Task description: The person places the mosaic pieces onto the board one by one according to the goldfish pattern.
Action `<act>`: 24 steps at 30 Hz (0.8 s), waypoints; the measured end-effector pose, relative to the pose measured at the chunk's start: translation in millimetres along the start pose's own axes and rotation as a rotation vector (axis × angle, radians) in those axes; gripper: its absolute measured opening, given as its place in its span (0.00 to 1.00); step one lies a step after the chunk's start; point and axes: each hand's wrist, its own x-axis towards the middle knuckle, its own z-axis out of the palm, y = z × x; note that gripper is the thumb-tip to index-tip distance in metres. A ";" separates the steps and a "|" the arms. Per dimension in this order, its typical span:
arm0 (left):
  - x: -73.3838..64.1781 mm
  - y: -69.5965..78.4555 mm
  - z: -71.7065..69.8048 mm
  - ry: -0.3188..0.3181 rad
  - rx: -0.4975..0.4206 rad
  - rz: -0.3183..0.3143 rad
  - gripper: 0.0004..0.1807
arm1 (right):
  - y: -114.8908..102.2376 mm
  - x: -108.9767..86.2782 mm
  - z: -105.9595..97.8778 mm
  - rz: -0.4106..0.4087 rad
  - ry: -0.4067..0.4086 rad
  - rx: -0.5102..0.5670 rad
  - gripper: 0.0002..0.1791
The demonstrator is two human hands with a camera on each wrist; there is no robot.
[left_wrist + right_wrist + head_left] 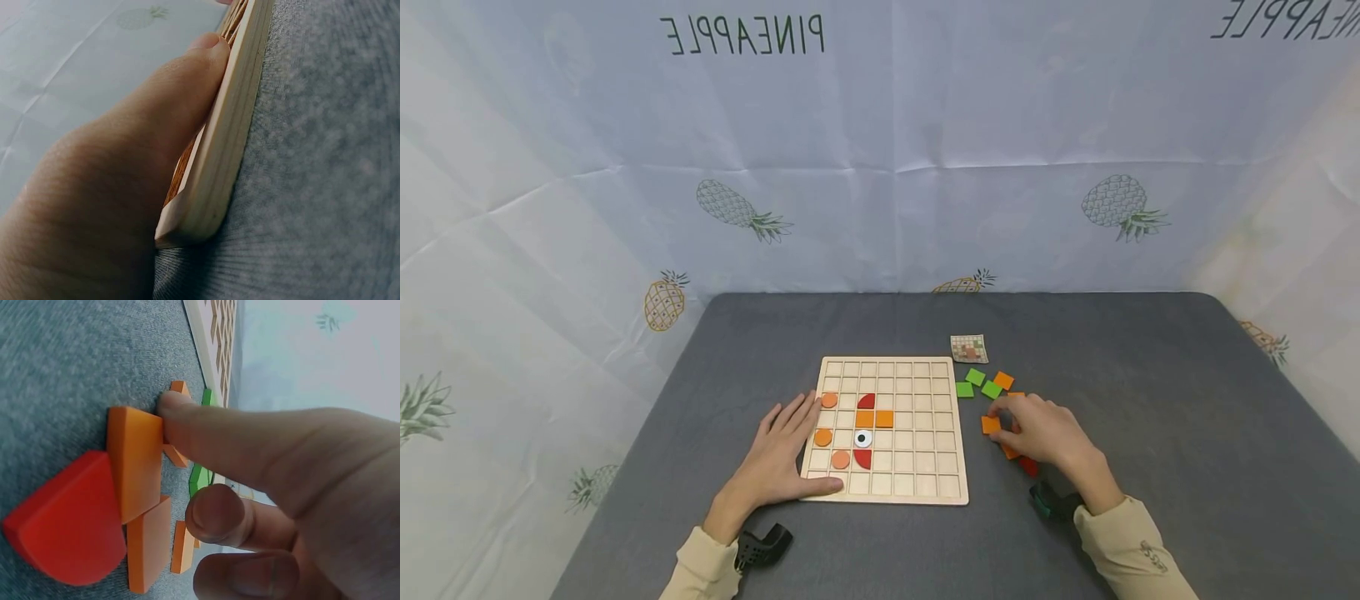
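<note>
A light wooden grid board lies on the dark table. My left hand rests across its left edge, fingers straight, with the thumb along the near rim. On the board are orange discs, two red quarter-round pieces, two orange square tiles and a white eye piece. Right of the board, my right hand pinches an orange square tile between thumb and index finger. In the right wrist view the thumb partly covers this tile.
Loose green square tiles, more orange tiles and a red quarter-round piece lie around the right hand. A small picture card sits beyond the board's far right corner. A pineapple-print cloth hangs behind the table.
</note>
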 end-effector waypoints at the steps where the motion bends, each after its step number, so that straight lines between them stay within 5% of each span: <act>1: 0.1 0.0 0.1 0.001 -0.001 0.000 0.68 | -0.1 -0.1 0.1 0.000 -0.001 0.000 0.15; 24: -0.7 -0.6 0.1 0.010 -0.016 0.008 0.66 | -14.7 0.1 0.5 -0.030 0.024 -0.015 0.14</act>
